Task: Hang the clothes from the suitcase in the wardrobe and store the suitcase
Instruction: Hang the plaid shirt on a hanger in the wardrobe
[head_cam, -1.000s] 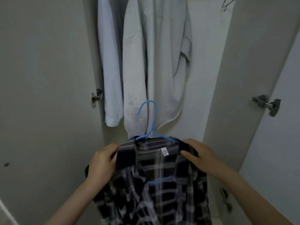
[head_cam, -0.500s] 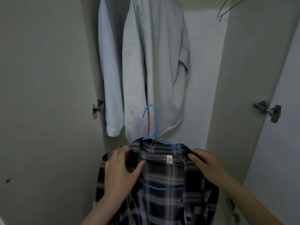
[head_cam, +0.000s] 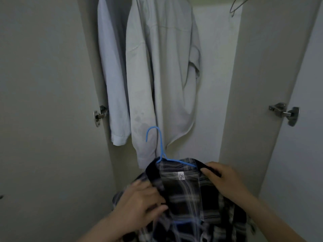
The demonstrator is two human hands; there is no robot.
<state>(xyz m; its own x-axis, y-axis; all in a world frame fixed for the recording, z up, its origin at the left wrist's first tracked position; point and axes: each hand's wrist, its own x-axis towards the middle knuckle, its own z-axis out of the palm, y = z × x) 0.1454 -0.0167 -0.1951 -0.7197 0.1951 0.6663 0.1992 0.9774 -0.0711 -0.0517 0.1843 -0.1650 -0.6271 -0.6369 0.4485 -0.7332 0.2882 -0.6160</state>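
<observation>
A dark plaid shirt (head_cam: 190,199) sits on a blue wire hanger (head_cam: 160,145), held low in front of the open wardrobe. My left hand (head_cam: 139,205) grips the shirt's left front panel below the collar; it is blurred. The right shoulder of the shirt, beside the collar, is in my right hand (head_cam: 225,180). The hanger's hook stands free above the collar, in front of the hanging clothes. No suitcase is in view.
Inside the wardrobe hang a pale blue shirt (head_cam: 113,70) and a light grey shirt (head_cam: 162,67). An empty wire hanger (head_cam: 236,6) hangs at the top right. Both doors stand open, with hinges at the left (head_cam: 99,116) and the right (head_cam: 284,113).
My left hand has slid down from the collar onto the shirt's left front. The shirt and hanger have shifted slightly right. The right hand keeps its hold.
</observation>
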